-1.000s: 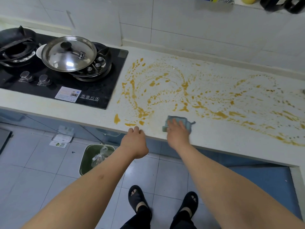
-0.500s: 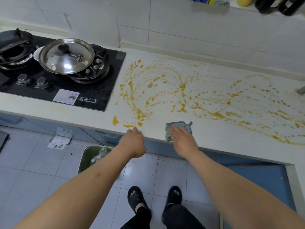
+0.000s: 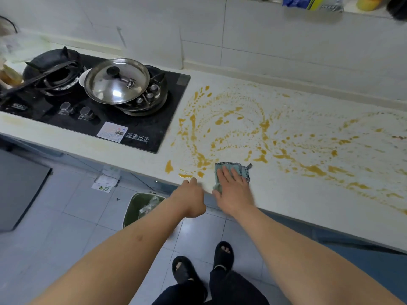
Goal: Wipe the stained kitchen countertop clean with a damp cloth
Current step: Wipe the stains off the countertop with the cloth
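A steel lid (image 3: pixel 116 81) sits on the black hob (image 3: pixel 141 126) at far left. Orange stains (image 3: pixel 262 126) cover the white bench (image 3: pixel 308 201). The right hand (image 3: pixel 233 190) presses flat, fingers spread, on the cloth (image 3: pixel 241 169) at the near edge; the left hand (image 3: pixel 190 199) rests curled, holding nothing.

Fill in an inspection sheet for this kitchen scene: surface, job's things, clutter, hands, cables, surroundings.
Surface: pale countertop covered in orange-yellow stains, smeared in swirls.
Job's things: blue-green cloth flat on the front strip of the counter, beside the stains.
Clutter: steel lid on the black hob.
Hands: right hand presses flat on the cloth; left hand rests at the counter edge, fingers curled, holding nothing.
Cables: nothing seen.
Surroundings: green bin on the tiled floor, white tiled wall behind.
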`<state>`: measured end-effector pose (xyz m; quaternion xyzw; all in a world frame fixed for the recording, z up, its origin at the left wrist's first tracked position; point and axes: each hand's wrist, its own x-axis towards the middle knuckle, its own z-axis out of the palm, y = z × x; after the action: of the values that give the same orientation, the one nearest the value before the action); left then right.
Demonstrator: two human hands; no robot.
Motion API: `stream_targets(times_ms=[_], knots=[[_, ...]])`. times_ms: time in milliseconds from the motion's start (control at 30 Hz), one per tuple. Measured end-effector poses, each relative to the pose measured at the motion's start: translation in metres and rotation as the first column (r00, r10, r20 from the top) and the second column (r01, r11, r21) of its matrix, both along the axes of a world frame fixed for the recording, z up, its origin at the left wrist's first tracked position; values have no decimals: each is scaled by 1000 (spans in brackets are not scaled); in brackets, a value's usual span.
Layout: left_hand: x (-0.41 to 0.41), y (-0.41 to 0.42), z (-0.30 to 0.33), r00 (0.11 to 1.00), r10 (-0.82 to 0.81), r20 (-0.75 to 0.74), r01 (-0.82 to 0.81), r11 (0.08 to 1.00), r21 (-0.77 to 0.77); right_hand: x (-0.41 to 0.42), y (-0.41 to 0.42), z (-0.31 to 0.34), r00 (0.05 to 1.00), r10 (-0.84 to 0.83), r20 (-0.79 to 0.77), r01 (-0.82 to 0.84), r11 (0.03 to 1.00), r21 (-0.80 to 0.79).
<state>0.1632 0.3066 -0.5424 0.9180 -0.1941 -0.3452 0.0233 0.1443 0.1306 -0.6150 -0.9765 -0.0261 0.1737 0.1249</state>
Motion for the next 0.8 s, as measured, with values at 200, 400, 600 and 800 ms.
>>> stream_targets(times_ms=[200, 400, 600, 800], knots=[[27, 52, 11, 944, 293, 151, -259, 943, -208, 4, -8, -3, 996, 21, 82, -24, 999, 40], [47, 123, -4, 899, 351, 262, -341, 936, -86, 27, 35, 10, 900, -415, 134, 370, 889, 270], [57, 178, -20, 968, 117, 222, -124, 992, 19, 66, 79, 9, 864, -501, 45, 480, 849, 221], [67, 191, -16, 989, 1, 147, 0, 1000, -6, 80, 125, 0, 856, -516, 13, 510, 850, 131]])
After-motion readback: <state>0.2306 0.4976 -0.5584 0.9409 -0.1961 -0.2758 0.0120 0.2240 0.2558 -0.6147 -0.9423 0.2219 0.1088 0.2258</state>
